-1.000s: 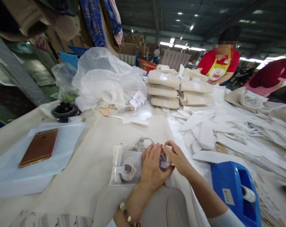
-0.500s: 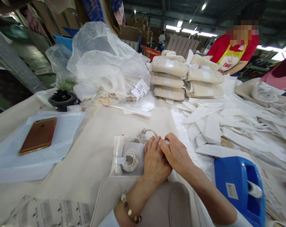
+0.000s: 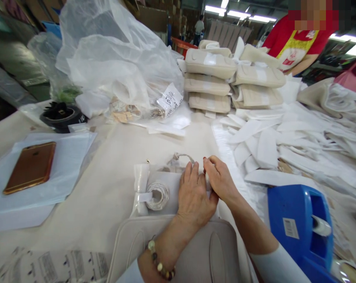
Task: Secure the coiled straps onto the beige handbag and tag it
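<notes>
A cream handbag (image 3: 178,251) lies flat on the table right below me. At its top end a strap is wrapped in white foam sheet (image 3: 166,188), with a coiled wrapped piece (image 3: 156,195) held by a tape strip. My left hand (image 3: 195,195) lies on the wrapped part, fingers flat and pressed together. My right hand (image 3: 219,179) touches it from the right, its fingers pinched on the white wrapping at the bag's top right corner. What is under the fingers is hidden.
A blue tape dispenser (image 3: 298,224) stands at my right. Several white foam strips (image 3: 263,145) cover the right side. Stacked wrapped bags (image 3: 210,78) and clear plastic sacks (image 3: 113,63) sit behind. A gold phone (image 3: 30,167) lies on white sheets at left. A person in red (image 3: 296,43) works across the table.
The view has tipped down and moved closer. Both hands stay on the wrapped strap end; the right hand's fingers have closed tighter against the left hand.
</notes>
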### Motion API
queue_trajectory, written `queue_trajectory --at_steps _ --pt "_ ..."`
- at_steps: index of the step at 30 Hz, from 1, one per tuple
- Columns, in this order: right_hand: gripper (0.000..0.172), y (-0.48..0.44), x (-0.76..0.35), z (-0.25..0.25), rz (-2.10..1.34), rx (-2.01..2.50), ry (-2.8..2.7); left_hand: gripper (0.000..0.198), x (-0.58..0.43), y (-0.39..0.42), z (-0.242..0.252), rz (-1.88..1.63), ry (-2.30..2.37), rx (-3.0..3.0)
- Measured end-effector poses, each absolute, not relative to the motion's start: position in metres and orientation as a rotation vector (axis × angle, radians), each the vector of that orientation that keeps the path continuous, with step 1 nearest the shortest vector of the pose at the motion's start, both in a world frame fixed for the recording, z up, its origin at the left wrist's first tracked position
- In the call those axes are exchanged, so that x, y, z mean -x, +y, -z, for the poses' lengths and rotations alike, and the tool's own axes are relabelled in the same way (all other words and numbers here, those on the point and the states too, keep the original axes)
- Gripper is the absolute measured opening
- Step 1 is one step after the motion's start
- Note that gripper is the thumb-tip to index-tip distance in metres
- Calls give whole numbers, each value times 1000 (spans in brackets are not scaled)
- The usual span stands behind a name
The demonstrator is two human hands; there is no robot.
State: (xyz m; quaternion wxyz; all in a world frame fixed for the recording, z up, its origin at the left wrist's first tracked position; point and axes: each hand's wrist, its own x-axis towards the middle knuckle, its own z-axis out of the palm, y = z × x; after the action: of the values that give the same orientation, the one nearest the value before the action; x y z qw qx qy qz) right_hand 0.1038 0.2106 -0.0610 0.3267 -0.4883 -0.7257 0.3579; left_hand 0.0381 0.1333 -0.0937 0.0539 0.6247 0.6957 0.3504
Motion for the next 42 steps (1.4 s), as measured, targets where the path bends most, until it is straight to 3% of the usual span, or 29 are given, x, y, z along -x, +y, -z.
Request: queue_trajectory --at_steps 29,35,37,42 --pt "31 239 -102 83 -1040 1371 -1800 53 -41 129 92 -819 2074 -2111" --pt "35 232 -110 79 -1016 1394 -1780 65 -37 128 94 -1074 1985 -1955" --pt "37 219 -111 68 -901 1388 -1677 59 -33 128 94 -1220 1904 -1798" --pt "22 185 -75 19 -669 999 -1383 51 -28 127 88 -1480 1696 -1356"
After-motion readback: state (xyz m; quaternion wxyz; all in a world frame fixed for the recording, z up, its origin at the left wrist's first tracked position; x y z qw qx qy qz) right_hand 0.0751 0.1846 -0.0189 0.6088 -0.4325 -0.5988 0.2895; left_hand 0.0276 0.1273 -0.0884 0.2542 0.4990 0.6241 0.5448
